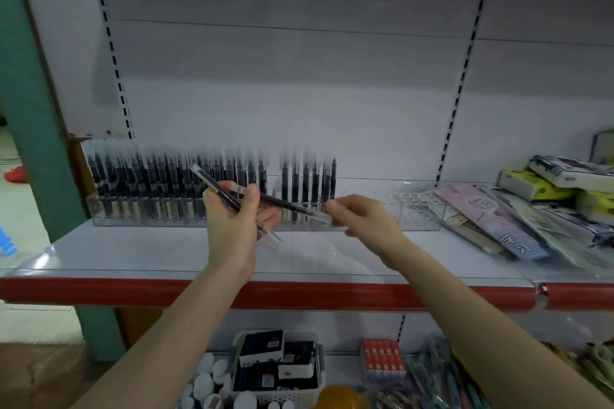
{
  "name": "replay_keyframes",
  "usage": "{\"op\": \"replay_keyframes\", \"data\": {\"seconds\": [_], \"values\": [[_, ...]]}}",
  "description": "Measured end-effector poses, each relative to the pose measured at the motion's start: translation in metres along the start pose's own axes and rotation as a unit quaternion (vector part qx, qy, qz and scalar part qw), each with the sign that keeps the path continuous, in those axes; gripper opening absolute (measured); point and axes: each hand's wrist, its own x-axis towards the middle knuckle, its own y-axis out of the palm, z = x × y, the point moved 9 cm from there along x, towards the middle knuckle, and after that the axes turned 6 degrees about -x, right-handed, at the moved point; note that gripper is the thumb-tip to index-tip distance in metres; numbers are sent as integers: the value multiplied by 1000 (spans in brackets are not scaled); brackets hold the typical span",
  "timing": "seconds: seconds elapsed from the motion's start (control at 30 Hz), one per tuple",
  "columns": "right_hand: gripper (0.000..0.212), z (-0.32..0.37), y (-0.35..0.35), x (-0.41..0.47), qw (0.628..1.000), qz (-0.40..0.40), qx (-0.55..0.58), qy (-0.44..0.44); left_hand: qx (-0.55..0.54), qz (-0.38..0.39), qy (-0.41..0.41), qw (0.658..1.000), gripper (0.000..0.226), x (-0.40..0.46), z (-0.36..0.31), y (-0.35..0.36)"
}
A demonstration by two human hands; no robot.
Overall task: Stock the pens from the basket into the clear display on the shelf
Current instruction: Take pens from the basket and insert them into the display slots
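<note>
A long clear display (99,212) stands at the back of the white shelf (149,256), packed with upright black pens (149,176) across its left and middle; its right part holds none. My left hand (232,219) grips a small bunch of black pens with clear caps (217,188) in front of the display. My right hand (362,216) pinches the clear-capped end of one pen (289,204), which stretches between both hands. A white basket (319,372) with dark boxes sits on the lower shelf.
Packaged stationery and a pink case (491,222) lie on the shelf's right side, with tissue packs (538,183) behind. The shelf has a red front edge (299,295). Below are white bottles (202,382), an orange box (382,359) and bagged items.
</note>
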Motion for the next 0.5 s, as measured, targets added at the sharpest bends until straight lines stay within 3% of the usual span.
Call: {"op": "replay_keyframes", "data": {"seconds": [0.17,0.33,0.4,0.5], "values": [[8,-10,12,-11,971,21,223,78,-19,-9,-12,1000,17,-10,-3,7],[20,-8,19,-15,849,16,516,117,14,5,-48,999,16,-20,4,9],[21,-5,18,-15,819,1,564,107,43,4,-52,998,12,-23,7,9],[10,-7,4,-11,814,-50,569,102,90,11,-49,995,14,-25,5,11]]}}
